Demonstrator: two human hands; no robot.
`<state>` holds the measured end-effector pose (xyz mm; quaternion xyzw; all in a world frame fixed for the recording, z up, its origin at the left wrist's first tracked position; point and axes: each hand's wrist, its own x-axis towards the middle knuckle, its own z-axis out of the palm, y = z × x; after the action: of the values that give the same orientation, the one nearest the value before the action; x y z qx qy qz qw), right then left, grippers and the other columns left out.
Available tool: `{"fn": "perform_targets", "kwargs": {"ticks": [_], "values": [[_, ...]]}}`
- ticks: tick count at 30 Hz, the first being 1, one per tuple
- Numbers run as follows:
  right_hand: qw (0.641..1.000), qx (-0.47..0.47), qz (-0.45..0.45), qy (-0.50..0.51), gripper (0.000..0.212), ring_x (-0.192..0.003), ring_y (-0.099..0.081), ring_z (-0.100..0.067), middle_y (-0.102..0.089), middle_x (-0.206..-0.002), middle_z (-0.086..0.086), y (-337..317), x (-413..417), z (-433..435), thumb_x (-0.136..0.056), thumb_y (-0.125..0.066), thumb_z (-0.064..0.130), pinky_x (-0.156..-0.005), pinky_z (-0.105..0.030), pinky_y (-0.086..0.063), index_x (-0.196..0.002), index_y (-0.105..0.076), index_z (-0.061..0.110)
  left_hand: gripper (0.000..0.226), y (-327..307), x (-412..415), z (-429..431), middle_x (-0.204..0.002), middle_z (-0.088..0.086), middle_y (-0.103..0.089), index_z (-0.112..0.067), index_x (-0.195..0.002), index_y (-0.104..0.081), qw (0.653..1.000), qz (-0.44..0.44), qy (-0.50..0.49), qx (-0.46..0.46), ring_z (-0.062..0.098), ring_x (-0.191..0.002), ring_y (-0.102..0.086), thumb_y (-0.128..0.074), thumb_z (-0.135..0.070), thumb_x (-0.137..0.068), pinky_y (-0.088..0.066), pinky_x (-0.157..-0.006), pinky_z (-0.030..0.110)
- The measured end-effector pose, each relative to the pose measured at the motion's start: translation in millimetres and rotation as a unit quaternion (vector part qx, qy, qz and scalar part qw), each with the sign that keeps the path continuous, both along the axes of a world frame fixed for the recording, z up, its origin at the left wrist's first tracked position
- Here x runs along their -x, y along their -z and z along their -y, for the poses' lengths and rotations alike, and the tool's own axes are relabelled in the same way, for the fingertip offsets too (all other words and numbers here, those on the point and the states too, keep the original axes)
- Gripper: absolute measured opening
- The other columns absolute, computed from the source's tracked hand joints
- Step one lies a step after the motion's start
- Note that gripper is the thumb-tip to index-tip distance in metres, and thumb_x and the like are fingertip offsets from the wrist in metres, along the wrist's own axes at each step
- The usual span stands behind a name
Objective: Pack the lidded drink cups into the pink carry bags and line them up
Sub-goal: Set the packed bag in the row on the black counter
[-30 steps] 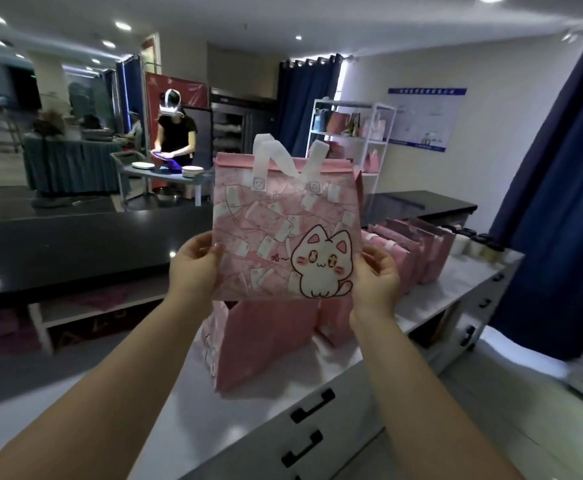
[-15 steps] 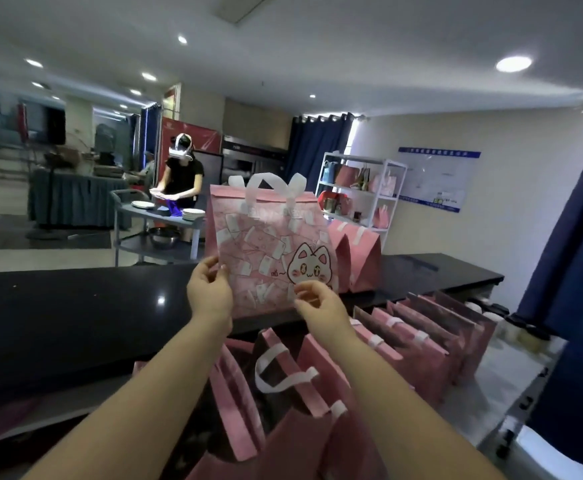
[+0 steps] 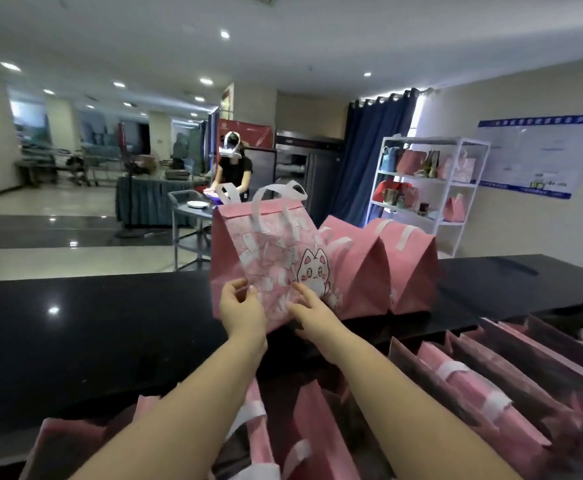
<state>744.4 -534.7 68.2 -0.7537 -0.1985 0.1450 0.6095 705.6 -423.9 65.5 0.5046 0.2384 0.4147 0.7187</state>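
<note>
Bag (image 3: 265,258) with the cat print has moved away from the chest and out over the black counter (image 3: 75,323): a second ago it was held up high in front of the face, now its base sits at or just above the counter top, touching the left end of the two pink bags (image 3: 380,265) already standing there. Left hand (image 3: 241,310) is clamped on the lower left edge of the bag, thumb on the front panel. Right hand (image 3: 309,311) has slid down to the lower front, fingers spread flat against the fabric, pressing more than gripping. Judgement: this is the line-up step, third bag joining the far row; contact with the counter cannot be confirmed. Whether a cup is inside cannot be seen, top is folded shut, white handles up. Flat unused bags (image 3: 490,386) lie in a stack near right, well apart from the row. Readable writing: none legible. Bag print shows a white cat face and scattered white card shapes; small marks beside the cat are too blurred. Wall poster (image 3: 539,157) far right has a blue header, text unreadable.
</note>
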Motion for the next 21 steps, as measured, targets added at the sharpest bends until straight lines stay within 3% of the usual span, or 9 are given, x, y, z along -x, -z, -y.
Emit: {"fn": "perform_targets", "kwargs": {"ticks": [3,5,8,11,14,17,19,21], "values": [[0.995,-0.027,-0.088,-0.035,0.044,-0.127,-0.047,-0.02,-0.044,-0.142,0.009,17.3,-54.3,3.4,-0.1,-0.043,0.041,-0.104,-0.044,-0.037,-0.142,-0.034,0.041,0.015,15.4,-29.0,22.5,-0.089,-0.004,-0.062,-0.019,-0.089,-0.059,0.998,-0.033,0.004,-0.048,0.015,-0.084,-0.059,-0.056,-0.005,-0.093,-0.048,-0.068,0.022],[0.992,-0.024,-0.113,-0.048,0.045,-0.126,-0.048,-0.02,-0.047,-0.143,0.007,32.7,-90.2,9.8,-0.1,-0.04,0.046,-0.108,-0.045,-0.037,-0.144,-0.035,0.036,0.015,23.0,-46.4,40.6,-0.09,-0.001,-0.065,-0.021,-0.086,-0.06,0.997,-0.059,0.02,-0.055,0.019,-0.086,-0.063,-0.061,-0.007,-0.089,-0.054,-0.076,0.03],[0.981,-0.052,-0.18,-0.053,0.047,-0.115,-0.059,-0.021,-0.06,-0.13,-0.002,50.4,-130.0,20.0,-0.097,-0.043,0.051,-0.099,-0.04,-0.047,-0.137,-0.048,0.027,0.017,33.0,-63.7,70.2,-0.086,-0.007,-0.066,-0.022,-0.088,-0.061,0.991,-0.097,0.052,-0.081,0.014,-0.084,-0.064,-0.064,-0.006,-0.087,-0.053,-0.071,0.022],[0.971,-0.093,-0.213,-0.049,0.056,-0.105,-0.065,-0.023,-0.068,-0.119,-0.004,59.6,-157.8,23.8,-0.092,-0.044,0.061,-0.09,-0.04,-0.052,-0.129,-0.058,0.022,0.031,49.5,-73.9,78.6,-0.096,-0.008,-0.069,-0.03,-0.092,-0.063,0.973,-0.135,0.096,-0.16,0.014,-0.097,-0.066,-0.065,0.0,-0.083,-0.054,-0.084,0.026],[0.986,-0.112,-0.115,-0.035,0.055,-0.109,-0.061,-0.015,-0.065,-0.12,0.004,52.1,-159.8,28.9,-0.078,-0.053,0.069,-0.102,-0.044,-0.046,-0.117,-0.059,0.031,0.034,55.4,-68.7,56.6,-0.106,0.0,-0.064,-0.017,-0.107,-0.065,0.958,-0.181,-0.036,-0.218,0.017,-0.1,-0.062,-0.069,-0.002,-0.077,-0.051,-0.093,0.032],[0.995,-0.077,0.045,-0.045,0.061,-0.098,-0.058,-0.014,-0.058,-0.108,0.002,47.4,-149.3,38.3,-0.066,-0.072,0.062,-0.084,-0.03,-0.05,-0.11,-0.054,0.024,0.046,52.5,-53.1,22.6,-0.111,-0.003,-0.05,-0.025,-0.111,-0.055,0.938,-0.226,-0.158,-0.21,0.014,-0.099,-0.052,-0.068,-0.002,-0.073,-0.047,-0.089,0.032],[0.989,0.028,0.124,-0.073,0.063,-0.091,-0.055,-0.012,-0.052,-0.104,0.004,52.3,-145.1,38.3,-0.065,-0.082,0.052,-0.078,-0.026,-0.047,-0.109,-0.05,0.02,0.054,53.6,-47.1,5.0,-0.113,-0.005,-0.05,-0.026,-0.121,-0.051,0.932,-0.274,-0.113,-0.211,0.014,-0.103,-0.051,-0.069,-0.006,-0.075,-0.046,-0.086,0.031],[0.976,0.109,0.174,-0.076,0.056,-0.088,-0.057,-0.014,-0.053,-0.101,0.003,60.0,-144.3,36.2,-0.064,-0.082,0.043,-0.077,-0.029,-0.048,-0.103,-0.048,0.02,0.046,57.4,-47.1,-3.7,-0.105,-0.006,-0.059,-0.024,-0.121,-0.054,0.929,-0.294,-0.04,-0.219,0.014,-0.099,-0.058,-0.067,-0.007,-0.08,-0.046,-0.075,0.022]]}}
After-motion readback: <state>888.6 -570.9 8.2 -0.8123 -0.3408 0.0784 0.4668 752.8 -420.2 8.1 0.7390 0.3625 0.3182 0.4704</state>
